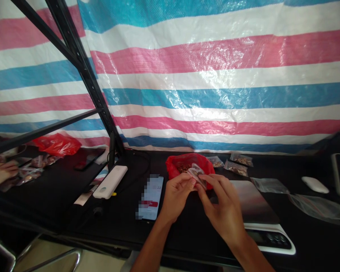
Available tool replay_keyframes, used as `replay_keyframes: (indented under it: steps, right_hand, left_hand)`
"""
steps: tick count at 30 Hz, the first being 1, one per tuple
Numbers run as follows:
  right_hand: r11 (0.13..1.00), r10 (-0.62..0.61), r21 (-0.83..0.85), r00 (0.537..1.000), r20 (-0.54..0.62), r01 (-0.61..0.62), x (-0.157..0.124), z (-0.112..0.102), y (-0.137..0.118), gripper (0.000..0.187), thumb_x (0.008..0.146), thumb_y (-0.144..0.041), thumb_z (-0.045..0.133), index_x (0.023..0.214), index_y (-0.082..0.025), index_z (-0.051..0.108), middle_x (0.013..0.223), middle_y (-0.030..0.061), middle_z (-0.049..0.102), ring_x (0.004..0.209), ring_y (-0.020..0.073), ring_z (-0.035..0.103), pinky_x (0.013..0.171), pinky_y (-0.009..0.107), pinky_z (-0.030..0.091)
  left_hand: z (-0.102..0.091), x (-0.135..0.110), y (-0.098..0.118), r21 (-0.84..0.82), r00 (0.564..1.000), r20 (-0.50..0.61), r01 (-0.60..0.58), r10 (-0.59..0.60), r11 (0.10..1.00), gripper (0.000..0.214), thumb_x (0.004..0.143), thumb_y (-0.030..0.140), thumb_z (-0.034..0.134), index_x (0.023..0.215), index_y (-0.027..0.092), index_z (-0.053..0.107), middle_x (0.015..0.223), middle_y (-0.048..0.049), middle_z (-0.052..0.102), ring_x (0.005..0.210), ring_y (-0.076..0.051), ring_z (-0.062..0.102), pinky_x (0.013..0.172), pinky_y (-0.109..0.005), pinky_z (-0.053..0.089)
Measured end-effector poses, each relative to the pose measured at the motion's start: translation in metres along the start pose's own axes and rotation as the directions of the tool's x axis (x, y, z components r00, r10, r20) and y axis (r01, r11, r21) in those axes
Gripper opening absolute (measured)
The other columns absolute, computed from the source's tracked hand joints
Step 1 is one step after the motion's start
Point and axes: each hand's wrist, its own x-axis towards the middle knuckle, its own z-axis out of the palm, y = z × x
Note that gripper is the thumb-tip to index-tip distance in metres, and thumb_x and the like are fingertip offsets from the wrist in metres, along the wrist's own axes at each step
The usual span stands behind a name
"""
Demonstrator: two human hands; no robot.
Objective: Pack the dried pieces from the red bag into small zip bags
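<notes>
Backdrop is a big striped woven plastic tarp point(215, 75) in pink, blue and white, w/ a black metal rack frame point(82, 68) slanting across its left. Below runs a black-covered table point(124, 223).

On the table, right of centre: a flat digital scale w/ steel platform point(255, 206), nothing on its platform. Behind the hands sits an open red plastic bag point(177, 166) of brownish bits, prob. the bulk stock. A second red plastic bag point(56, 144) lies far left, near another person's hand point(0, 173) resting among more packets.

Front left of the hands: a smartphone w/ lit screen point(151, 198), then a white oblong power bank point(110, 182). Far right: a white mouse point(314, 185) and limp empty clear zip bags point(317, 206).

Three small filled clear packets point(236, 168) lie behind the scale, so some portions look done. The empty bags and the full red bag suggest plenty left.

The small clear packet in hand point(198, 175) is up off the table, just in front of the red bag, btwn both hands. The left hand point(177, 196) pinches its left edge w/ thumb and fingers. The right hand point(223, 207) pinches the other side, fingertips meeting on the top edge. It looks like the packet is being sealed or opened; can't tell which.
</notes>
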Motion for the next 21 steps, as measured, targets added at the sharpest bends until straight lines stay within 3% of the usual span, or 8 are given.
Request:
replay_keyframes:
  steps: [5, 10, 17, 21]
  right_hand:
    - [0.998, -0.024, -0.064, 1.000, -0.018, 0.023, 0.000, 0.003, 0.005, 0.016, 0.098, -0.030, 0.062, 0.112, -0.025, 0.069, 0.103, 0.0052, 0.074, 0.094, 0.0225, 0.068, 0.083, 0.036, 0.047]
    - [0.999, -0.020, -0.026, 1.000, 0.016, 0.020, 0.000, 0.004, 0.005, 0.011, 0.097, -0.025, 0.062, 0.105, -0.022, 0.070, 0.097, 0.0028, 0.077, 0.088, 0.0200, 0.070, 0.082, 0.034, 0.046]
    - [0.998, 0.053, -0.038, 0.997, 0.054, -0.051, 0.000, 0.010, 0.005, 0.014, 0.098, -0.027, 0.058, 0.093, -0.020, 0.069, 0.086, 0.0022, 0.077, 0.078, 0.0202, 0.069, 0.075, 0.033, 0.044]
    - [0.995, 0.079, -0.065, 0.994, 0.075, -0.074, 0.000, 0.011, 0.001, 0.016, 0.098, -0.027, 0.055, 0.090, -0.022, 0.068, 0.080, 0.0007, 0.076, 0.072, 0.0193, 0.067, 0.070, 0.032, 0.041]
  left_hand:
    - [-0.005, 0.002, -0.005, 0.107, 0.991, 0.044, -0.127, 0.122, 0.986, 0.018, 0.088, 0.035, 0.077, 0.087, 0.017, 0.078, 0.090, -0.0036, 0.072, 0.089, -0.016, 0.069, 0.085, -0.029, 0.057]
    - [-0.011, 0.004, -0.009, 0.260, 0.985, 0.061, -0.170, 0.159, 0.951, 0.015, 0.093, 0.032, 0.070, 0.093, 0.018, 0.077, 0.094, -0.0040, 0.071, 0.089, -0.017, 0.068, 0.081, -0.027, 0.055]
    - [-0.009, 0.000, -0.006, 0.540, 0.969, 0.106, -0.246, 0.225, 0.805, 0.016, 0.100, 0.028, 0.057, 0.092, 0.019, 0.068, 0.094, -0.0032, 0.067, 0.086, -0.016, 0.064, 0.078, -0.027, 0.050]
    - [-0.005, -0.002, -0.007, 0.597, 0.954, 0.137, -0.295, 0.268, 0.746, 0.016, 0.100, 0.021, 0.050, 0.086, 0.020, 0.058, 0.090, -0.0012, 0.059, 0.083, -0.015, 0.058, 0.076, -0.027, 0.047]
